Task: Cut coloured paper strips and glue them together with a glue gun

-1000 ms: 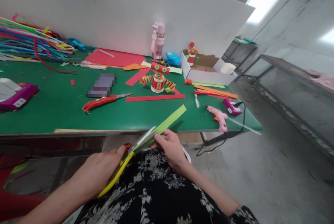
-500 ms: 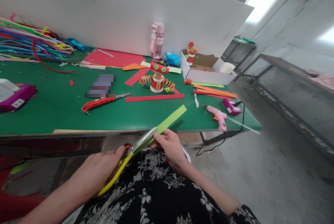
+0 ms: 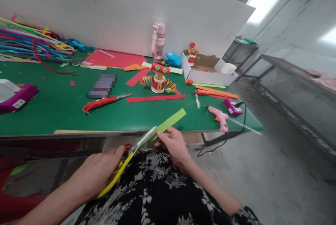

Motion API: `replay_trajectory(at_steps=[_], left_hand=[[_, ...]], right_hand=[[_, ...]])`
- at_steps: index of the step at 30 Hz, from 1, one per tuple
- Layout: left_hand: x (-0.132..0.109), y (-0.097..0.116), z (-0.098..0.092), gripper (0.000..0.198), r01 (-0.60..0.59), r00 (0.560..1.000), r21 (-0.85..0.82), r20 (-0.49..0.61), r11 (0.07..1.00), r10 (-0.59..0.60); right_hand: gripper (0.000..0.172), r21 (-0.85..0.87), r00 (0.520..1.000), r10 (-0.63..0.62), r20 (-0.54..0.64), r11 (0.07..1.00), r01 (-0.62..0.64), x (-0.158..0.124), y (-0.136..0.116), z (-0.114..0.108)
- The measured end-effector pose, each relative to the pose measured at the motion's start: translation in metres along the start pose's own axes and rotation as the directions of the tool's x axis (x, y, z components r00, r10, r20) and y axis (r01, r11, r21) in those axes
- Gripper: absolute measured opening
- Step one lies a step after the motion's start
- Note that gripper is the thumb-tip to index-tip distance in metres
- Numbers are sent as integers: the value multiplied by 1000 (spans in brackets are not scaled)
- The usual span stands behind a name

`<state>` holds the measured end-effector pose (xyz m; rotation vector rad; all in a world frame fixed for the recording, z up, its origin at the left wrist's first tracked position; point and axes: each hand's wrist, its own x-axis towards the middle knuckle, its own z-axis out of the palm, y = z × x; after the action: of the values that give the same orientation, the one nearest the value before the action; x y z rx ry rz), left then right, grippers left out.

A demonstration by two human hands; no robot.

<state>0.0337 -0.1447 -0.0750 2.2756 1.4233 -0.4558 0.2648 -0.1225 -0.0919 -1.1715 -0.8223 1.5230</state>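
My left hand (image 3: 106, 167) is closed around the handles of a pair of scissors (image 3: 123, 169) with yellow and red grips. Their blades point up and to the right, against the lower end of a light green paper strip (image 3: 172, 120). Between thumb and fingers, my right hand (image 3: 172, 146) pinches that strip near the blades. The strip's free end reaches over the table's front edge. Beyond it, a paper figure (image 3: 158, 84) stands on a red-and-white cup, with folded orange arms and a red head with green eyes.
On the green table (image 3: 65, 120) lie a red-handled craft knife (image 3: 101, 103), a red paper strip (image 3: 154, 98) and a pink glue gun (image 3: 220, 116) with its cord hanging down. Behind are a pink bottle (image 3: 158, 41), a white box (image 3: 207, 74) and colourful pipe cleaners (image 3: 34, 43).
The green strip and my right hand have shifted slightly, the strip's free end dropping a little towards me. The scissor blades now sit at a slightly different angle against the strip.
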Motion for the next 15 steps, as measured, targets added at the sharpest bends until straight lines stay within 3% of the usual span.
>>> replay_trajectory(at_steps=[6, 15], left_hand=[[2, 1, 2, 44, -22, 999, -32, -27, 999, 21], [1, 5, -2, 49, -1, 1000, -10, 22, 1000, 1]], right_hand=[[38, -40, 999, 49, 1, 998, -49, -1, 2, 0], [35, -17, 998, 54, 16, 998, -54, -1, 3, 0]])
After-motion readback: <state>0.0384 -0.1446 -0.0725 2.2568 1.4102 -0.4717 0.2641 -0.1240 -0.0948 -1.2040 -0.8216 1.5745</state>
